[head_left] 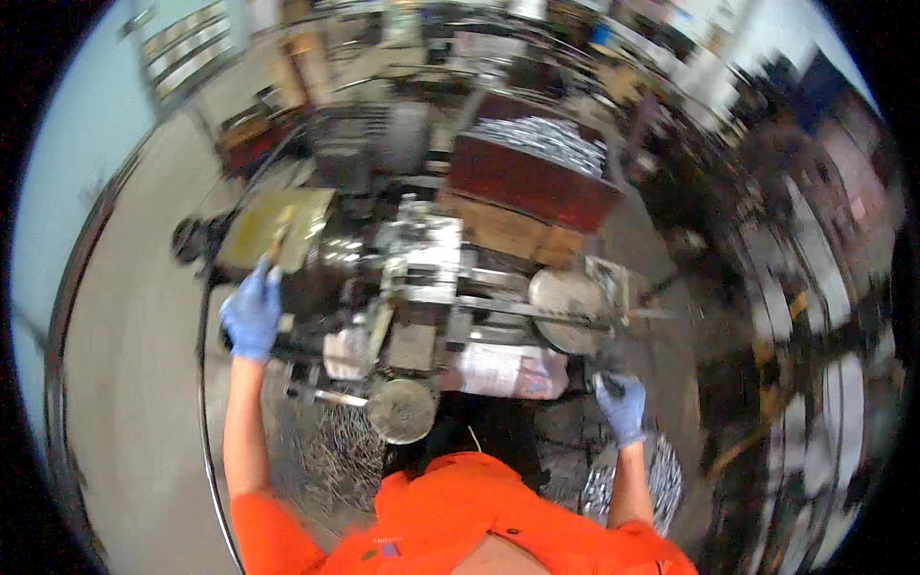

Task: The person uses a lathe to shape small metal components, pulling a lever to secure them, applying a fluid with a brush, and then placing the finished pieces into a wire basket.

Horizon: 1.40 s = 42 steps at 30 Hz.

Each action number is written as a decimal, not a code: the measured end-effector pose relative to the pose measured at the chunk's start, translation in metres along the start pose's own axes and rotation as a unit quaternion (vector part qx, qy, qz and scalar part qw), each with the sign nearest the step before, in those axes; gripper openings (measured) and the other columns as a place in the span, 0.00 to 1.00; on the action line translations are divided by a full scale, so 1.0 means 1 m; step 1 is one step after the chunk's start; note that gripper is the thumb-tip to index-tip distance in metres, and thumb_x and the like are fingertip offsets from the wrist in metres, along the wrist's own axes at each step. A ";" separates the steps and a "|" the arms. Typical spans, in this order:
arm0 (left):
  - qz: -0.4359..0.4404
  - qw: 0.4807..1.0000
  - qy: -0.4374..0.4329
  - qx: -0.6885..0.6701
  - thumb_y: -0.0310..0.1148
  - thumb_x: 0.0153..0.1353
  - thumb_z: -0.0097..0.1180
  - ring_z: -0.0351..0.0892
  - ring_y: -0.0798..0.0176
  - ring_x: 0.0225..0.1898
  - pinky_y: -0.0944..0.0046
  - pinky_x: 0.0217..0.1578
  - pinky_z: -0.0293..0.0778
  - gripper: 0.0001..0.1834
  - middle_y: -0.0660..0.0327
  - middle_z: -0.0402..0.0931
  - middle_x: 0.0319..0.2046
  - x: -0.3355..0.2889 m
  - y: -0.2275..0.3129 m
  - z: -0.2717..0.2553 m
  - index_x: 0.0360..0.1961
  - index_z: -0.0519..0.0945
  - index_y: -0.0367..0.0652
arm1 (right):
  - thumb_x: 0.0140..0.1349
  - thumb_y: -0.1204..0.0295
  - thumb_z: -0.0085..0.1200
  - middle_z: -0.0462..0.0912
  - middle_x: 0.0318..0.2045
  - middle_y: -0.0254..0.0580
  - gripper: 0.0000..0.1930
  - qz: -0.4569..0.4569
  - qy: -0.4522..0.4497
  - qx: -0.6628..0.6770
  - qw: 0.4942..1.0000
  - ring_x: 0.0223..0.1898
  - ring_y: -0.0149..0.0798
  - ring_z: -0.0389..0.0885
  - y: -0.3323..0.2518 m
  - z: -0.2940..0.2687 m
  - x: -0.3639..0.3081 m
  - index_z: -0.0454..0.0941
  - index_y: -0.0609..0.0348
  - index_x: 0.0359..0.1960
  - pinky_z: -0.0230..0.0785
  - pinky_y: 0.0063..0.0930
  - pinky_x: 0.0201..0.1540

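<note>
My left hand [252,311], in a blue glove, is raised at the left end of a small lathe [422,259]. Its fingers close on a slim yellow-brown brush-like tool [279,240], blurred, which points away over the yellowish headstock cover [264,225]. My right hand [621,402], gloved too, is low at the lathe's right end. Its fingers curl round something dark, apparently a handle [609,381]; the glove hides most of it. Between the hands sit the metal tool slide and a round grey dish [401,410]. Another round plate [567,309] lies farther right.
A dark red bin [537,182] full of shiny metal pieces stands behind the lathe. A round container of similar pieces [661,479] is below my right forearm. Metal shavings [345,465] lie at lower left. Racks with long bars [815,287] line the right side.
</note>
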<state>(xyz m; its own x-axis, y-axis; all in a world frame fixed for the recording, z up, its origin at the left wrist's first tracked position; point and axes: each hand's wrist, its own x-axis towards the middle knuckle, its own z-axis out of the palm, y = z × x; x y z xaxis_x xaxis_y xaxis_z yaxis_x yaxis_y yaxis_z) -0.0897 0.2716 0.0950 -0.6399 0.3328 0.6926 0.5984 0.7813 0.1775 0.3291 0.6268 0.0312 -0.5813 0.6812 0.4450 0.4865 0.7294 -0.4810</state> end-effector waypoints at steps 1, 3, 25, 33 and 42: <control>-0.036 0.997 -0.061 0.009 0.44 0.62 0.49 0.76 0.52 0.23 0.55 0.26 0.70 0.18 0.51 0.78 0.26 0.001 0.004 -0.005 0.50 0.76 0.52 | 0.46 0.67 0.65 0.81 0.27 0.46 0.10 0.033 0.006 -0.020 0.999 0.32 0.48 0.79 0.007 -0.009 -0.001 0.81 0.60 0.25 0.70 0.35 0.39; -0.069 0.991 -0.112 -0.031 0.47 0.63 0.46 0.77 0.49 0.26 0.55 0.29 0.71 0.22 0.46 0.78 0.29 0.006 0.005 -0.007 0.55 0.73 0.52 | 0.46 0.63 0.65 0.81 0.26 0.46 0.11 0.053 0.068 -0.034 0.996 0.31 0.48 0.79 0.030 -0.024 -0.011 0.81 0.58 0.25 0.70 0.36 0.38; -0.227 0.957 -0.125 -0.134 0.51 0.64 0.45 0.68 0.69 0.23 0.68 0.25 0.65 0.27 0.60 0.74 0.25 -0.049 -0.004 -0.044 0.50 0.75 0.39 | 0.48 0.47 0.51 0.80 0.26 0.55 0.27 0.279 -0.369 -0.258 0.848 0.33 0.53 0.80 0.203 -0.037 -0.192 0.81 0.63 0.28 0.72 0.41 0.40; -0.136 0.967 -0.179 -0.122 0.47 0.65 0.44 0.76 0.62 0.38 0.64 0.37 0.73 0.26 0.51 0.77 0.40 -0.053 0.012 -0.039 0.53 0.73 0.36 | 0.50 0.50 0.50 0.81 0.33 0.52 0.22 0.185 -0.503 -0.323 0.780 0.35 0.50 0.80 0.209 -0.029 -0.182 0.83 0.57 0.29 0.72 0.41 0.39; -0.180 0.954 -0.164 -0.175 0.35 0.64 0.48 0.76 0.65 0.43 0.65 0.46 0.69 0.18 0.51 0.78 0.43 -0.080 -0.034 -0.047 0.49 0.75 0.33 | 0.53 0.44 0.47 0.80 0.39 0.51 0.28 0.253 -0.485 -0.316 0.775 0.41 0.52 0.78 0.213 -0.042 -0.172 0.80 0.59 0.38 0.70 0.42 0.46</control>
<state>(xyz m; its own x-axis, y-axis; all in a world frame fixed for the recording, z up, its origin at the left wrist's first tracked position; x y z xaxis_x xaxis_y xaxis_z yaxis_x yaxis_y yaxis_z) -0.0364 0.1934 0.0664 -0.9165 0.2688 0.2962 0.3988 0.6716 0.6244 0.5596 0.6677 -0.1163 -0.2803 0.7464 -0.6036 0.8561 0.4788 0.1944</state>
